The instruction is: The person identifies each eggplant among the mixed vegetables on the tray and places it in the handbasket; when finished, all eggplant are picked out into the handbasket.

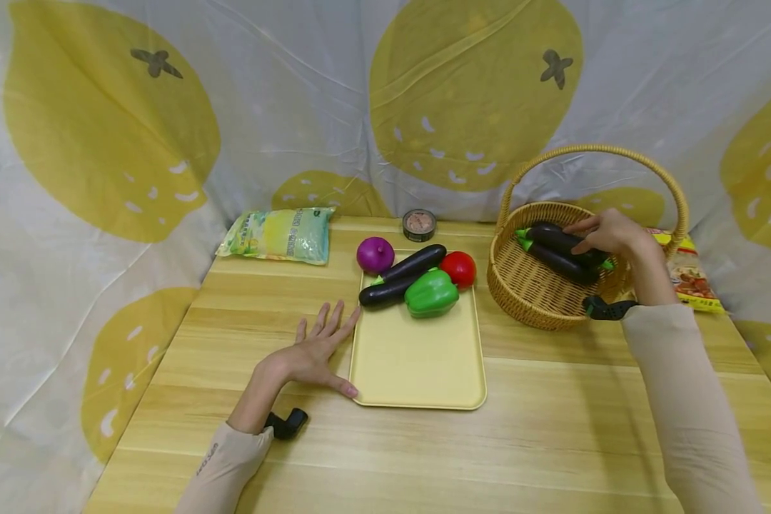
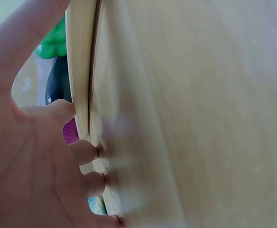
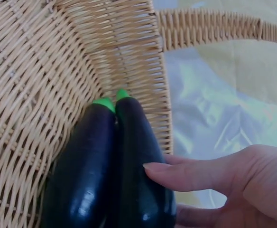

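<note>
My right hand reaches into the wicker basket from the right. Its thumb and fingers hold the upper eggplant near the basket wall. Against that one lies another dark eggplant, with green ends showing. My left hand is spread at the left edge of the yellow tray, its thumb and index finger at the rim. In the left wrist view the other fingertips come down by the tabletop. Toward the tray's far end lie a purple onion, two eggplants, a green bell pepper and a red tomato.
A green-yellow plastic packet lies at the back left of the wooden table. Behind the tray stands a small round tin. Another food packet sits right of the basket, whose tall handle arches over it.
</note>
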`<act>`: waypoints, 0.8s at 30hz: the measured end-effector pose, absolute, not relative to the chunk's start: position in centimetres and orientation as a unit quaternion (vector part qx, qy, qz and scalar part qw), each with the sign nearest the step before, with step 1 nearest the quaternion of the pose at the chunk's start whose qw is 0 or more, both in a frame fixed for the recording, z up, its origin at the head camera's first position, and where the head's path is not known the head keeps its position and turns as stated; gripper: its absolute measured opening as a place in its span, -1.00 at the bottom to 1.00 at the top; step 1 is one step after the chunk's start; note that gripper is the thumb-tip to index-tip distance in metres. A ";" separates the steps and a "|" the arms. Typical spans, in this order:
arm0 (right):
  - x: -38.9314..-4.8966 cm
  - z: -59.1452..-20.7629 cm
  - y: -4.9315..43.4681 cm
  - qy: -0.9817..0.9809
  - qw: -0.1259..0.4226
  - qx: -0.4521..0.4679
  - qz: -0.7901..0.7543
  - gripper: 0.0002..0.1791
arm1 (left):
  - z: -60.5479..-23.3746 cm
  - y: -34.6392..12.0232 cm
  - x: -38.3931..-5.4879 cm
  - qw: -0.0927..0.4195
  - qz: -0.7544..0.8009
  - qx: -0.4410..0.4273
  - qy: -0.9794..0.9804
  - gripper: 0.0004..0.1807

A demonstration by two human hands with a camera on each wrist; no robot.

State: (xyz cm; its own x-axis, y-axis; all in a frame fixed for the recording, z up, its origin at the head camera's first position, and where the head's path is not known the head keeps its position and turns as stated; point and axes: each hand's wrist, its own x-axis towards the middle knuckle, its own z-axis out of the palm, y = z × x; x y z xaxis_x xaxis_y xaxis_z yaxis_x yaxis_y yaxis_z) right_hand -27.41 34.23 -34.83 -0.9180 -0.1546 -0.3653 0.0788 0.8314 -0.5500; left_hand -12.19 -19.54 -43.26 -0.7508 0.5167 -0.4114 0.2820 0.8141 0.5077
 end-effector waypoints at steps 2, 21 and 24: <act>-27.5 -34.7 34.4 0.932 0.219 -0.021 -0.288 -0.37 | -43.3 -19.6 -12.2 0.278 0.208 0.218 0.912 0.54; -26.9 -34.5 34.0 0.935 0.216 -0.051 -0.276 -0.36 | -43.3 -19.5 -12.3 0.284 0.213 0.214 0.910 0.55; -26.7 -34.4 33.7 0.931 0.231 -0.053 -0.276 -0.37 | -43.3 -19.6 -12.3 0.282 0.215 0.215 0.910 0.55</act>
